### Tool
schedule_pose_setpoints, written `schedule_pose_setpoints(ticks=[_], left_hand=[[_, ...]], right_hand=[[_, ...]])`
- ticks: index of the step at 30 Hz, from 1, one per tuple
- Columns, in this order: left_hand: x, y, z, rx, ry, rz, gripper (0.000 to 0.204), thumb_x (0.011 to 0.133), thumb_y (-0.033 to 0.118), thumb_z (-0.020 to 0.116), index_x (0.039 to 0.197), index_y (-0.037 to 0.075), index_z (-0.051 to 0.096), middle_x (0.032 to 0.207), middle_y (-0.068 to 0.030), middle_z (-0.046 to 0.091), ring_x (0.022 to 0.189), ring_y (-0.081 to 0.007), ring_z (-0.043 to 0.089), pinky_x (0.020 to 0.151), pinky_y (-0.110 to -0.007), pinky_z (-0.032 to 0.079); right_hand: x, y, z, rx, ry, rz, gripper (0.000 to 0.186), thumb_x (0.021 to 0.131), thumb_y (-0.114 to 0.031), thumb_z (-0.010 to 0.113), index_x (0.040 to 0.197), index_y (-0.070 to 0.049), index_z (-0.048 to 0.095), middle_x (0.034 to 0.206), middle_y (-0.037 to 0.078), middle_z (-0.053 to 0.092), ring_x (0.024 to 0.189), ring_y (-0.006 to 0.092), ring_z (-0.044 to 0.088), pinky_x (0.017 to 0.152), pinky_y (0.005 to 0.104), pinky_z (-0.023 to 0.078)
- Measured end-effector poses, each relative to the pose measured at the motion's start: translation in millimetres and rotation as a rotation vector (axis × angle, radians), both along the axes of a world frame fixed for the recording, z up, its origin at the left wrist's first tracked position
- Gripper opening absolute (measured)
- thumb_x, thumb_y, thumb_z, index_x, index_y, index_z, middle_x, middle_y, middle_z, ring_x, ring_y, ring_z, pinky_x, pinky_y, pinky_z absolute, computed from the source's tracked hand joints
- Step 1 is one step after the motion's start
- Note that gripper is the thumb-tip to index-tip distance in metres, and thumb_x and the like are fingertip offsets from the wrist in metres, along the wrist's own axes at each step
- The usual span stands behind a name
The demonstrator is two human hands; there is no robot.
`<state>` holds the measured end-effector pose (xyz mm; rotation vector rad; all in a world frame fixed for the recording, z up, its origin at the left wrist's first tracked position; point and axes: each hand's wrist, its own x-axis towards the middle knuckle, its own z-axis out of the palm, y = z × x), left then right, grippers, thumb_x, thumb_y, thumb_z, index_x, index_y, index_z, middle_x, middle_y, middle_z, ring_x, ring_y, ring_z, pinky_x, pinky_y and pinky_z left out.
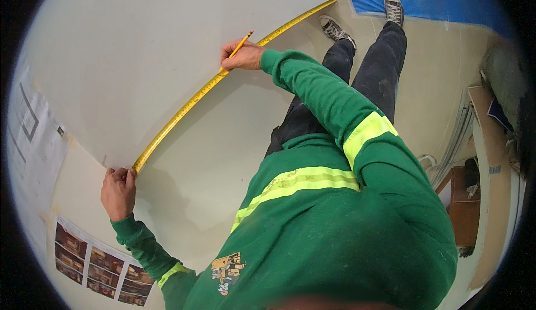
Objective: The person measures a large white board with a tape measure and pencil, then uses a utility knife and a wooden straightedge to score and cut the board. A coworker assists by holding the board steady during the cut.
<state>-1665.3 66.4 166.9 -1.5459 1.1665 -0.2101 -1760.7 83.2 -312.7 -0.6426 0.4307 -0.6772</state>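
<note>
A yellow tape measure blade (184,110) runs slantwise along the pale wall, from my left hand up to the floor line near my shoes. My left hand (118,194) is closed, with its thumb and finger pinching the lower-left end of the blade against the wall. Farther up, my right hand (243,56) grips a yellow pencil (241,46). The pencil's eraser end points up and right, while its writing end meets the blade's edge under my fingers. Part of the blade passes behind that hand. Whether the pencil touches the wall itself I cannot tell.
Printed photo sheets (103,268) and a large drawing sheet (33,131) hang at the left. My dark shoes (393,8) stand near a blue floor covering (435,0). Cardboard boxes (466,204) and grey pipes (453,142) are at the right.
</note>
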Motion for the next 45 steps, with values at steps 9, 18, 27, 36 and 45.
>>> schedule_pose_setpoints(ticks=[9, 18, 27, 36, 45], left_hand=[[-2.7, -0.1, 0.7, 0.019, -0.013, 0.010, 0.031, 0.095, 0.037, 0.067, 0.097, 0.007, 0.078, 0.095, -0.0143, 0.065, 0.089, -0.0372, 0.067, 0.078, -0.047, 0.054], [0.4, -0.9, 1.9, 0.023, -0.018, 0.035, 0.030, 0.094, 0.035, 0.068, 0.096, 0.008, 0.078, 0.094, -0.0140, 0.065, 0.089, -0.0372, 0.068, 0.077, -0.047, 0.054], [-7.7, 9.2, 1.1, 0.035, 0.004, 0.022, 0.028, 0.092, 0.035, 0.071, 0.095, 0.008, 0.079, 0.092, -0.0131, 0.064, 0.084, -0.0371, 0.067, 0.074, -0.047, 0.054], [-9.8, 10.7, -0.5, 0.082, 0.010, 0.011, 0.028, 0.092, 0.034, 0.072, 0.093, 0.007, 0.078, 0.092, -0.0134, 0.063, 0.085, -0.0367, 0.067, 0.073, -0.047, 0.053], [-7.6, 13.7, 2.1, 0.049, 0.069, 0.008, 0.024, 0.092, 0.030, 0.072, 0.093, 0.007, 0.078, 0.092, -0.0130, 0.064, 0.085, -0.0359, 0.067, 0.074, -0.045, 0.053]], right_hand=[[0.2, 1.5, 0.8, 0.013, 0.009, -0.024, 0.020, 0.083, -0.024, 0.069, 0.088, -0.004, 0.068, 0.088, 0.006, 0.072, 0.086, 0.0156, 0.067, 0.081, 0.0325, 0.055], [1.3, 0.9, -0.5, 0.002, -0.016, -0.011, 0.020, 0.083, -0.023, 0.068, 0.089, -0.005, 0.069, 0.088, 0.006, 0.072, 0.087, 0.0153, 0.066, 0.082, 0.0322, 0.054], [1.4, 2.3, -1.9, -0.052, 0.051, -0.004, 0.022, 0.083, -0.025, 0.066, 0.090, -0.005, 0.068, 0.086, 0.006, 0.070, 0.085, 0.0163, 0.065, 0.081, 0.0333, 0.053], [0.5, 3.2, -3.0, -0.060, 0.058, -0.013, 0.015, 0.083, -0.021, 0.070, 0.085, -0.006, 0.069, 0.083, 0.001, 0.067, 0.081, 0.0114, 0.060, 0.076, 0.0298, 0.050], [-2.6, 4.6, 1.6, -0.036, 0.047, -0.025, 0.017, 0.083, -0.023, 0.071, 0.085, -0.006, 0.068, 0.082, 0.001, 0.067, 0.081, 0.0119, 0.059, 0.077, 0.0301, 0.050]])
